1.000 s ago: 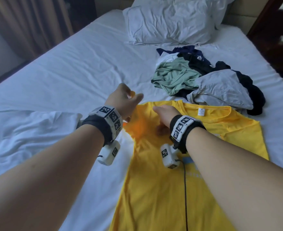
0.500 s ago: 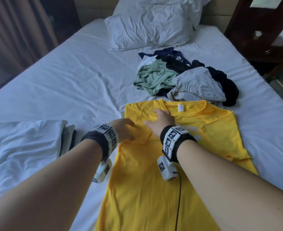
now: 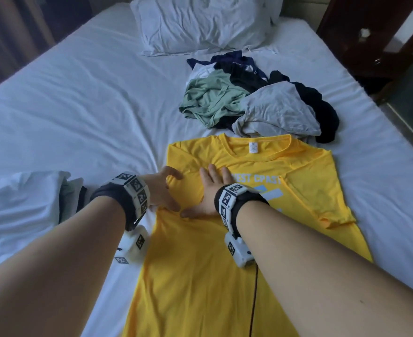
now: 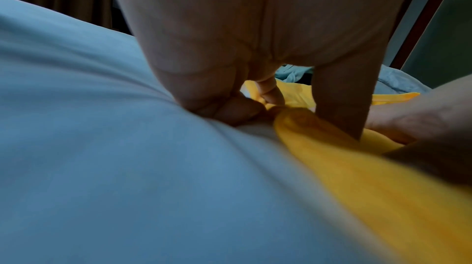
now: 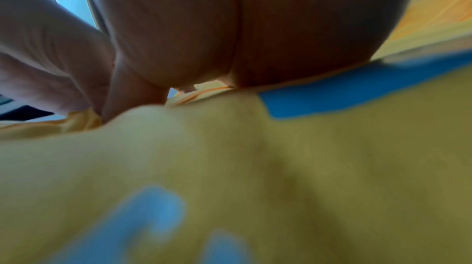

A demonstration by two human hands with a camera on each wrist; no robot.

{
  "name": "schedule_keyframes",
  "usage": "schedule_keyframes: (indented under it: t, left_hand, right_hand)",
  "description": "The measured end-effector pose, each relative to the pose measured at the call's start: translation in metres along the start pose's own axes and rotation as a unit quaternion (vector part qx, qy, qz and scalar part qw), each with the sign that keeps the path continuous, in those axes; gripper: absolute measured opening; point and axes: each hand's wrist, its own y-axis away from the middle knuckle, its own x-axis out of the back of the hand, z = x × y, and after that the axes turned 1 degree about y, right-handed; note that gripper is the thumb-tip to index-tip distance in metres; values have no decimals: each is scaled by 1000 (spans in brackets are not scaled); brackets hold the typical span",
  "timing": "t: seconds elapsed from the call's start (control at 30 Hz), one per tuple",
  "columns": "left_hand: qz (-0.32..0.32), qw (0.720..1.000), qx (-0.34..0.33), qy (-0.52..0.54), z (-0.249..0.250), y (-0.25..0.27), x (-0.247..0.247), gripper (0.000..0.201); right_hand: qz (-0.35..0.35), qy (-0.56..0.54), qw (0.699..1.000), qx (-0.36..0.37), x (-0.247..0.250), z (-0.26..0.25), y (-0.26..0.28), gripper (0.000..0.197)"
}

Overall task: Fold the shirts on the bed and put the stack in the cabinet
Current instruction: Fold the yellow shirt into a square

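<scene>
A yellow shirt (image 3: 225,276) with a blue print lies flat on the white bed (image 3: 79,105), collar away from me. Its left sleeve is folded in over the chest. My left hand (image 3: 163,188) sits at the shirt's left edge with curled fingers, and the left wrist view shows a bunched fold of the yellow shirt (image 4: 293,123) pinched between fingers and thumb. My right hand (image 3: 209,190) lies flat on the chest beside it, fingers straight, pressing the cloth; the yellow shirt (image 5: 255,167) fills the right wrist view. A heap of unfolded shirts (image 3: 249,100), green, grey and dark, lies beyond the collar.
Pillows (image 3: 200,20) lie at the head of the bed. A crumpled white blanket (image 3: 18,203) lies at my left, with some folded cloth (image 3: 73,200) tucked against it. Dark wooden furniture (image 3: 371,32) stands past the bed's right side, and a curtain (image 3: 13,32) hangs at far left.
My left hand, which held the sleeve lifted, has come down and toward me to the shirt's left edge. The right hand has flattened on the chest. The view shifted closer.
</scene>
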Motion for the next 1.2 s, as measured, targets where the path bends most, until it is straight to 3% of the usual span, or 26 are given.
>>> schedule_keyframes:
  t: [0.1,0.2,0.27,0.33,0.4,0.47,0.53,0.6,0.73,0.8,0.87,0.9,0.97,1.07,1.13,1.2]
  left_hand:
    - [61,995,24,77,6,8,-2,62]
    - [159,974,34,157,10,24,-6,58]
    - [181,960,49,208,9,37,-11,68]
    - [179,942,92,270,7,53,-19,64]
    - [165,932,139,291,1,73,-29,47]
    - [149,936,166,272,-6,95,-42,29]
    - [144,942,166,253,-13,116,-60,32]
    - [154,958,165,178,-20,139,-80,36]
    - [149,978,138,56,-32,175,-121,37]
    - [162,970,157,85,-34,195,-135,30]
    - [186,960,172,116,-39,210,-149,43]
    - [176,964,167,112,-42,217,-155,51]
    - [135,977,132,103,-51,230,-169,48]
    - [97,977,131,139,-59,255,-184,45]
    - [128,958,131,222,-57,279,-181,45]
    - [158,953,99,240,-49,304,-170,44]
  right_hand:
    - [19,-77,996,36,12,9,11,125]
    - [125,-261,955,68,32,42,44,60]
    - [184,-312,931,47,40,76,74,32]
    - [187,-345,920,-15,37,119,104,14]
    - [179,-353,913,-102,24,163,137,14]
    - [164,-295,920,-200,4,199,172,21]
    - [126,-230,926,-273,-18,220,208,22]
    - [90,-212,925,-301,-45,227,235,30]
    - [33,-297,903,-309,-86,215,289,43]
    - [-7,-340,891,-301,-99,205,321,41]
    - [-15,-338,894,-293,-115,202,336,39]
    - [-4,-312,906,-287,-121,201,340,41]
    - [16,-274,924,-266,-128,193,355,47]
    - [72,-313,917,-238,-128,186,379,44]
    - [122,-344,902,-231,-122,182,401,36]
    - [149,-334,902,-228,-111,177,420,21]
